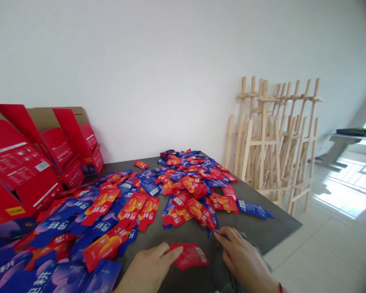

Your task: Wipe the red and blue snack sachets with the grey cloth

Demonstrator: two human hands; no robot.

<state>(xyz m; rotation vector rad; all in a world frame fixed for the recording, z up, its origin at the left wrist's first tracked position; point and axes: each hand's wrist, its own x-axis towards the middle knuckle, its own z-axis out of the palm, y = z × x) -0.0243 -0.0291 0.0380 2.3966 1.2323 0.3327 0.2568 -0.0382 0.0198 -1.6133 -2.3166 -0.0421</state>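
Observation:
My left hand [154, 264] is closed on one end of a red packet [191, 256], thumb on top, near the front of the dark table. A barcode shows at the packet's other end. Just to the right, my right hand [242, 256] pinches a fold of dark grey cloth [221, 264], which hangs beneath it. Beyond both hands lies a loose heap of red and blue packets [186, 185]. Flat red and blue printed cartons [106, 244] overlap on the left, close to my left hand.
Open red cardboard boxes [21, 162] stand in a row at the left, before the white wall. Wooden easels [264, 142] lean together beyond the table's right edge. A single blue packet [254, 208] lies near that edge of the table [271, 228].

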